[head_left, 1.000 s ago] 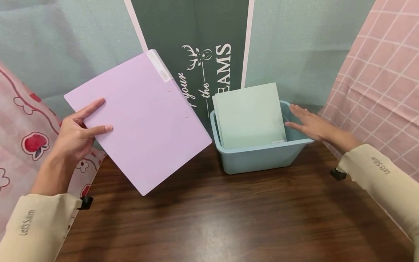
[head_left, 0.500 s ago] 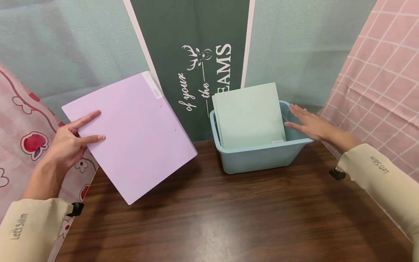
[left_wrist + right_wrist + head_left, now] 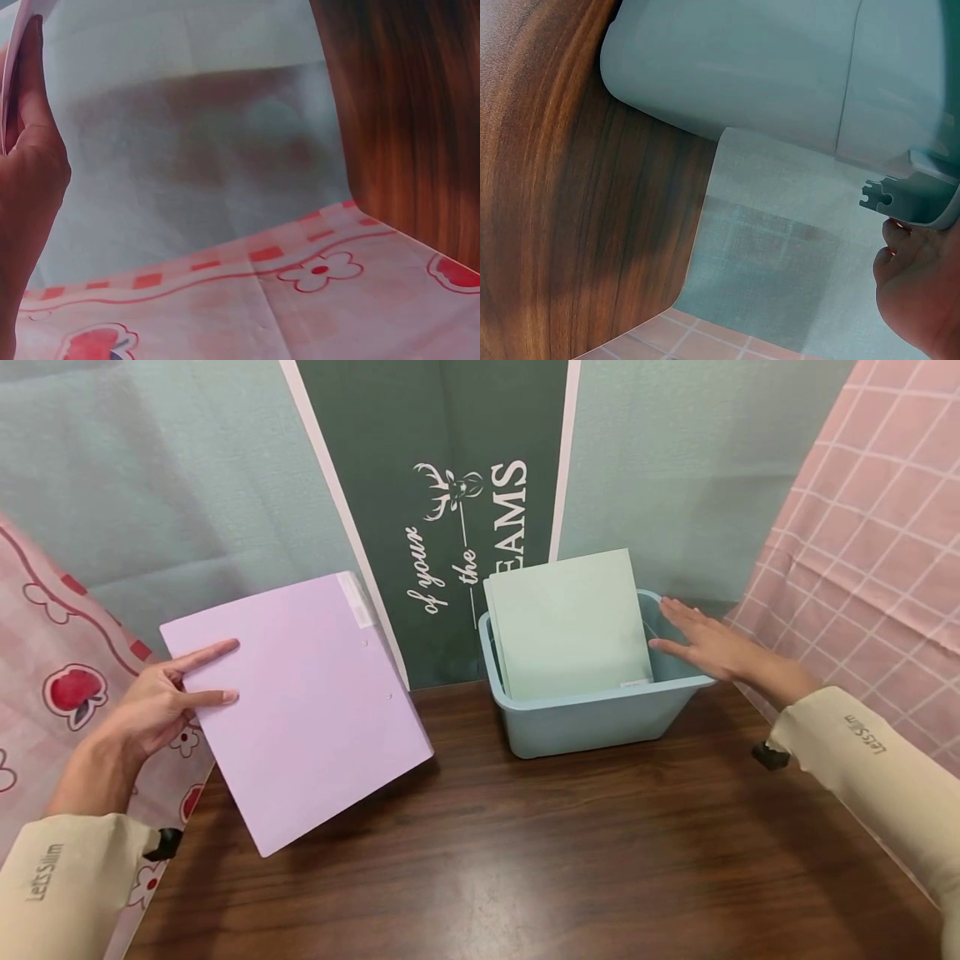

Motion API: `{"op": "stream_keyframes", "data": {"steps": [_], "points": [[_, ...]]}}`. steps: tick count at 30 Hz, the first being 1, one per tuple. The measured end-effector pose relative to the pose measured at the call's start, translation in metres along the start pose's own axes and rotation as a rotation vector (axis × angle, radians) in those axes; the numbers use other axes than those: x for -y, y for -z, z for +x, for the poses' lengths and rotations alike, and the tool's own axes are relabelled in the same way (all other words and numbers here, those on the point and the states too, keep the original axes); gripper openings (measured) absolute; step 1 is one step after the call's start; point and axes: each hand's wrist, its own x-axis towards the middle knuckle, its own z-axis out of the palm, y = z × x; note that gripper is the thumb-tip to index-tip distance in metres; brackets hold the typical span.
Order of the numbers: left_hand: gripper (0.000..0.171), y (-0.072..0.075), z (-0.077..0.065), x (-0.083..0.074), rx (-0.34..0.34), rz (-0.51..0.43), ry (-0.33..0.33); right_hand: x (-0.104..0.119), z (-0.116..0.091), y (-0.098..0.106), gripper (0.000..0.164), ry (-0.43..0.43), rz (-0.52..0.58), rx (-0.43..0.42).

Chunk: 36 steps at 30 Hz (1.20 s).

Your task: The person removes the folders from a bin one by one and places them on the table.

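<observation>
My left hand pinches the left edge of a lilac file folder, thumb and index finger lying along its front face. The folder leans at a slant over the left of the table; whether its lower edge touches the wood I cannot tell. My right hand holds the right rim of a blue-green plastic bin, thumb inside. Fingertips curl beneath that rim in the right wrist view. Pale green folders stand tilted inside the bin, sticking up above it. Only a thin strip of the lilac folder shows in the left wrist view.
The brown wooden table spreads out below. Behind it hangs a grey-green curtain with a dark lettered band. Pink cloths border both sides, a fruit print on the left and a grid on the right.
The lilac folder has come down towards the table and swung away from the bin, turning more upright. My left hand has lowered slightly with it. My right hand and the bin stay in place.
</observation>
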Motion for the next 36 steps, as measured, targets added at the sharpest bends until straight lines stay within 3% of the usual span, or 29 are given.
{"op": "stream_keyframes", "data": {"steps": [3,8,14,21,28,33,36], "points": [[0.074,0.008,-0.001,0.004,0.016,0.046,0.033,-0.001,0.000,0.001,0.089,-0.004,-0.001,0.002],[0.074,0.021,-0.001,0.009,0.101,0.077,0.073,-0.002,0.000,0.002,0.090,-0.004,-0.002,0.009],[0.071,0.027,-0.002,0.013,0.080,0.368,0.125,-0.003,0.002,0.003,0.091,-0.005,-0.006,0.005],[0.072,0.034,-0.001,0.019,0.086,0.506,0.168,-0.005,0.003,0.003,0.091,-0.007,-0.009,0.011],[0.081,0.036,0.006,0.021,0.096,0.783,0.248,-0.008,0.004,0.004,0.090,0.004,-0.009,-0.004],[0.086,0.034,0.011,0.026,0.098,0.874,0.281,-0.009,0.006,0.004,0.091,0.006,-0.010,0.000],[0.086,0.034,0.011,0.030,0.050,0.889,0.287,-0.008,0.007,0.005,0.091,0.004,-0.014,0.009]]}}
